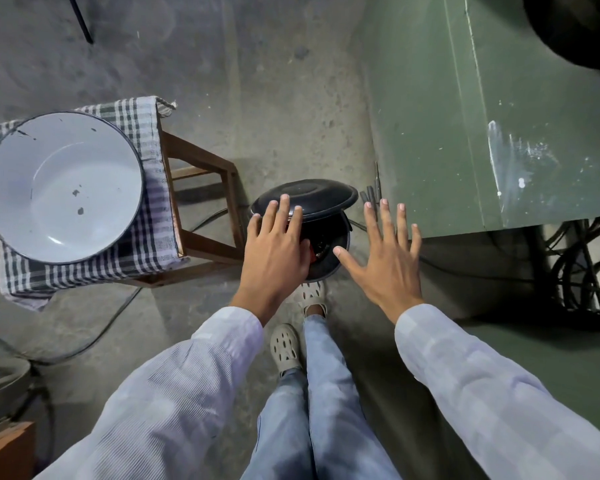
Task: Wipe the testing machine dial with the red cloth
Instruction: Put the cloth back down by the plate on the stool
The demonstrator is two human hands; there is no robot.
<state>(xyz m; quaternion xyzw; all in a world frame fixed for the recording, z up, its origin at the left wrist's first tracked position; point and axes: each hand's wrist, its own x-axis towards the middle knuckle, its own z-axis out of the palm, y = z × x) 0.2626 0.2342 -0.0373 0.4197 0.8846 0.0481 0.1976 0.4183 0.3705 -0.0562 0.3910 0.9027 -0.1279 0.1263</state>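
both hands are flat and open, with the fingers spread wide, and they hold nothing. the left hand (274, 247) is in the middle of the frame, over a round black bin with a tipped black lid (305, 197) that stands on the grey floor. the right hand (383, 258) is just to the right of the bin, over the floor.

a small bit of red (313, 252) peeks out inside the dark bin, next to the left thumb. it may be the red cloth, but too little shows to be sure.

the big green metal machine body (465, 116) fills the upper right of the frame. a dark round shape sits in the top right corner, but no dial can be made out.

at the left of the frame a white metal bowl with a dark rim (63, 188) sits on a checked cloth (146, 133) laid over a brown wooden stool (201, 168).

the job looks like it is only at the start. no cloth is in a hand yet. the cloth has to be picked up and the dial wiped.
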